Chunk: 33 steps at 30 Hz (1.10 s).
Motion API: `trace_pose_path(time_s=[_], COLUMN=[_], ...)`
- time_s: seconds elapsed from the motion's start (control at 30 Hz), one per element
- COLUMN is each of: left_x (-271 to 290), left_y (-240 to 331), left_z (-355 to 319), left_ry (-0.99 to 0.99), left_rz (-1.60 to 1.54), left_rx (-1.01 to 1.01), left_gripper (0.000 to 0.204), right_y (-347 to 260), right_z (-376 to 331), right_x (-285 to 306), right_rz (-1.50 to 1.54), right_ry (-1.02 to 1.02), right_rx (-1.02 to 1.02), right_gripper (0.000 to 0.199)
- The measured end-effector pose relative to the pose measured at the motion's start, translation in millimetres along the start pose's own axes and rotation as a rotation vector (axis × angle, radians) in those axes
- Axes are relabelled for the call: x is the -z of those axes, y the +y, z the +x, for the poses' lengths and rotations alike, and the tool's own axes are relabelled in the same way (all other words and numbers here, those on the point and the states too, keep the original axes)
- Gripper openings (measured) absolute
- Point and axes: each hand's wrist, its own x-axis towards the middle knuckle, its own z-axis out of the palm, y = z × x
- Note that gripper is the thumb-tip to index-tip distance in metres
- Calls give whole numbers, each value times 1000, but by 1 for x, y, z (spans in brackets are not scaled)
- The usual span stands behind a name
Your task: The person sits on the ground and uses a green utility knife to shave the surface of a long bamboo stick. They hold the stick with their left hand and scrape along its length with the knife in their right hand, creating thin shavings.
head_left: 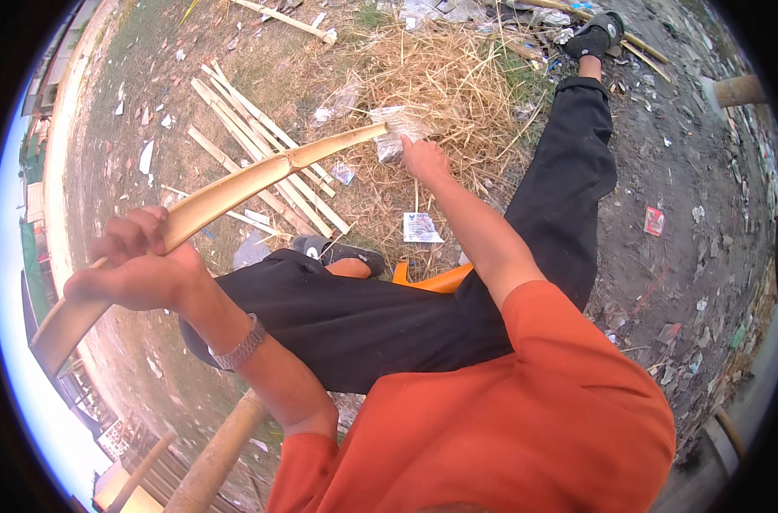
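Note:
My left hand (141,265) is wrapped round a long split piece of bamboo (235,186), hollow side showing, with a node partway along. It slants from the lower left up to the pale grey, crinkled-looking block or wrapped lump (397,135) by the straw. Its far end meets or overlaps that lump; which of the two, I cannot tell. Beside that end my right hand (427,160) is closed, its fingers curled and partly hidden. What it holds, if anything, cannot be made out. Several cut bamboo strips (265,145) lie on the ground beyond the held piece.
A heap of dry straw or shavings (449,85) lies ahead. My legs in black trousers (560,179) spread around the work spot, with an orange plastic piece (440,279) between them. Litter dots the dirt. A bamboo pole (218,453) stands at lower left, another (738,91) at far right.

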Motion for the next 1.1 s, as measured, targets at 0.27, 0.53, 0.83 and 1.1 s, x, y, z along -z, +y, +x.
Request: trace_pose_path(time_s=[0.27, 0.53, 0.83, 1.1], left_x=[63, 29, 14, 11], left_y=[17, 9, 4, -2], left_z=[47, 10, 4, -10], left_ry=[221, 68, -122, -438], left_rz=[-122, -126, -171, -234], left_rx=[-156, 72, 11, -35], left_gripper=[62, 62, 66, 70], right_y=[48, 17, 7, -61], right_z=[-13, -36, -110, -176], right_x=[-5, 67, 99, 139], right_rz=[-118, -44, -189, 373], right_ry=[-16, -192, -269, -145], right_rx=[3, -79, -42, 505], right_gripper=[69, 65, 62, 43])
